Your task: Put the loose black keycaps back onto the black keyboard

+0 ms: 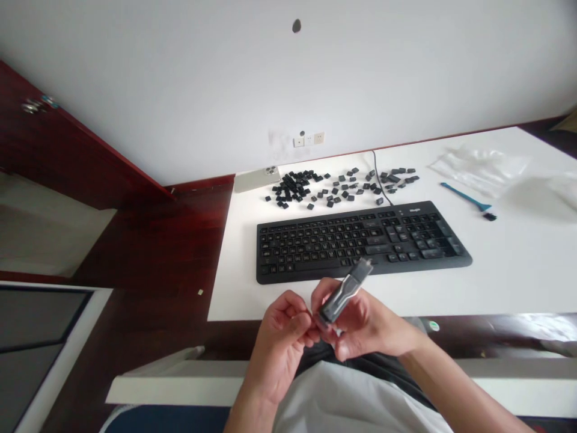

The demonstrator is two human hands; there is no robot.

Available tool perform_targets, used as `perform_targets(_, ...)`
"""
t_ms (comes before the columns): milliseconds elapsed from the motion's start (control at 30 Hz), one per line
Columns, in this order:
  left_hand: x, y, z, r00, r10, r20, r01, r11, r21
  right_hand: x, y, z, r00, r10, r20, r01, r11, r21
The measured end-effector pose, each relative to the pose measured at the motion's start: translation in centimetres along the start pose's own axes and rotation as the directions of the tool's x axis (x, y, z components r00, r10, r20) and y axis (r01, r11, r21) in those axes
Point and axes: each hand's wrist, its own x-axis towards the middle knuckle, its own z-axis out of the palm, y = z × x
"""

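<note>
My right hand [367,325] grips a small dark grey hand tool [345,291] with shiny metal along its side, tilted up to the right. Its exact kind is blurred; the upper end is pale and uneven. My left hand [282,337] is closed in a pinch, with its fingertips against those of my right hand near the tool's lower end. Whatever lies between the left fingers is hidden. Both hands are at the table's front edge, just below a black keyboard [315,264]. The tool's upper end overlaps the keyboard's lower edge in view.
Many loose black keycaps [295,187] are scattered behind the keyboard on the white table [238,300]. A phone [255,180] lies at the back left. A blue brush [466,196] and clear plastic bags [480,168] lie at the right. A cable [376,171] runs toward the wall.
</note>
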Motion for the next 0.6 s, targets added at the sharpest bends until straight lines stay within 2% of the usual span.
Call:
perform_targets(133, -0.1, -0.2, -0.7, 0.999, 0.037, -0.035, -0.031, 0.989, 0.145, 0.1, -0.3, 0.7, 1.000, -0.011, -0.003, 0.010, 0.994, -0.110)
perform_targets(233, 0.3, 0.3, -1.5, 0.975, 0.211, -0.074, -0.169, 0.914, 0.368, 0.4, -0.9, 0.4, 0.999, -0.041, -0.036, 0.027, 0.942, -0.336)
perform_targets(267, 0.6, 0.6, -1.8, 0.943, 0.321, -0.085, -0.244, 0.843, 0.479, 0.6, -1.1, 0.1, 0.994, -0.073, -0.080, 0.031, 0.898, -0.438)
perform_targets(300, 0.8, 0.9, -2.2, 0.891, 0.447, -0.077, -0.315, 0.733, 0.603, 0.9, -1.2, -0.1, 0.984, -0.119, -0.134, 0.030, 0.848, -0.529)
perform_targets(367, 1.5, 1.6, -2.8, 0.736, 0.677, 0.023, -0.397, 0.404, 0.824, 1.7, -1.6, -0.7, 0.947, -0.222, -0.231, 0.019, 0.759, -0.651)
perform_targets(400, 1.8, 1.8, -3.1, 0.667, 0.738, 0.101, -0.394, 0.235, 0.889, 2.1, -1.8, -1.0, 0.932, -0.259, -0.255, 0.015, 0.728, -0.685)
perform_targets(433, 2.2, 2.0, -3.4, 0.620, 0.766, 0.167, -0.374, 0.102, 0.922, 2.6, -2.2, -1.3, 0.923, -0.284, -0.258, 0.018, 0.704, -0.710)
perform_targets(500, 2.9, 1.9, -3.8, 0.569, 0.786, 0.243, -0.332, -0.051, 0.942, 3.7, -3.1, -1.7, 0.924, -0.316, -0.215, 0.042, 0.642, -0.765)
perform_targets(533, 3.2, 1.7, -3.9, 0.562, 0.784, 0.263, -0.307, -0.098, 0.947, 4.2, -3.6, -1.9, 0.923, -0.337, -0.186, 0.058, 0.600, -0.798)
perform_targets(600, 3.7, 1.0, -4.0, 0.581, 0.758, 0.297, -0.238, -0.190, 0.952, 5.3, -4.5, -2.3, 0.915, -0.376, -0.145, 0.077, 0.517, -0.852)
